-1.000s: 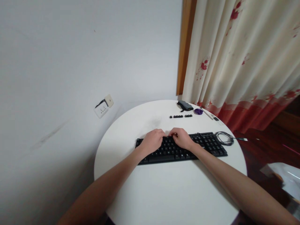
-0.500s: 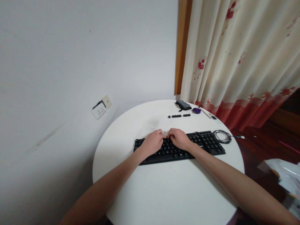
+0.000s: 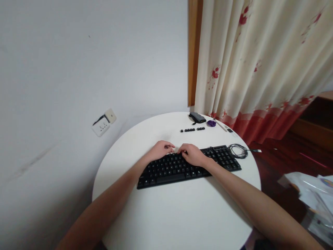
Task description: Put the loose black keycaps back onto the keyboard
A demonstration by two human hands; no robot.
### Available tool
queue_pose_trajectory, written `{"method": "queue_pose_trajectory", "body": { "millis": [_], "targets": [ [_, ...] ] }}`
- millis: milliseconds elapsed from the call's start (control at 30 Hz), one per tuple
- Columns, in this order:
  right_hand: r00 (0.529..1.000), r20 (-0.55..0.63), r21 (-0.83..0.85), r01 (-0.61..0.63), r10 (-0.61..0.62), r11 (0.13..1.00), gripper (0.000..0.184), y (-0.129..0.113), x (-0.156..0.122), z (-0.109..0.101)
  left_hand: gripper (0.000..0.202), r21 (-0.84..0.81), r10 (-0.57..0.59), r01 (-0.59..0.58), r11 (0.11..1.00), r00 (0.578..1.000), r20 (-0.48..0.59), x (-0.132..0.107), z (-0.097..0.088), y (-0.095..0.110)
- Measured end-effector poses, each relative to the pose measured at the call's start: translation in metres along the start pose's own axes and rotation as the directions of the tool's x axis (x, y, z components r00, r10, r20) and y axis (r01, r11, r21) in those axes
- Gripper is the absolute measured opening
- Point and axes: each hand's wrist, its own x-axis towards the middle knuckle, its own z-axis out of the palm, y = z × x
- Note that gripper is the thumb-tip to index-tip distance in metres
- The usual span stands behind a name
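Note:
A black keyboard [image 3: 166, 171] lies across a round white table [image 3: 171, 215]. My left hand [image 3: 160, 150] sits at the keyboard's far edge, with its fingers drawn together in a pinch pointing right. My right hand [image 3: 191, 155] rests on the upper key rows just beside it, fingers curled down, its fingertips almost touching the left hand's. What the fingers pinch, if anything, is hidden. The keyboard's coiled cable [image 3: 238, 150] lies at its right end.
A short row of loose black keycaps [image 3: 192, 129] lies beyond the keyboard. Behind them are a grey pouch [image 3: 197, 117], a small purple object [image 3: 211, 123] and a thin white stick [image 3: 221, 125]. A wall socket [image 3: 102, 123] is on the left, a flowered curtain [image 3: 255, 69] on the right.
My left hand has slid off the keys to the keyboard's far edge, uncovering the left keys. My right hand stays on the upper rows. The view has swung slightly.

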Motion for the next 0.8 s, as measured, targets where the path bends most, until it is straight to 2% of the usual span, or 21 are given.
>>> {"method": "queue_pose_trajectory", "body": {
  "millis": [133,267,467,633,800],
  "targets": [
    [0.999,0.023,0.021,0.029,-0.029,0.999,0.03,0.002,0.001,-0.003,0.023,0.23,0.022,0.003,0.973,0.994,-0.105,0.043,-0.009,-0.02],
    [0.997,0.035,0.044,0.06,-0.062,0.997,0.028,0.003,0.0,-0.006,0.04,0.262,0.01,0.032,0.965,0.987,-0.159,0.087,-0.012,-0.03],
    [0.992,0.076,0.107,0.092,-0.101,0.99,0.028,0.008,0.0,-0.012,0.055,0.274,0.039,0.002,0.962,0.989,-0.142,0.137,0.01,-0.025],
    [0.989,0.11,0.21,0.073,-0.098,0.975,0.023,0.021,0.002,-0.021,0.052,0.308,0.076,-0.025,0.951,0.986,-0.152,0.161,0.029,-0.02],
    [0.998,0.027,0.215,-0.058,0.053,0.975,0.021,0.047,0.004,-0.041,0.024,0.322,0.101,-0.054,0.945,0.986,-0.13,0.164,0.033,-0.016]
  ]
}}
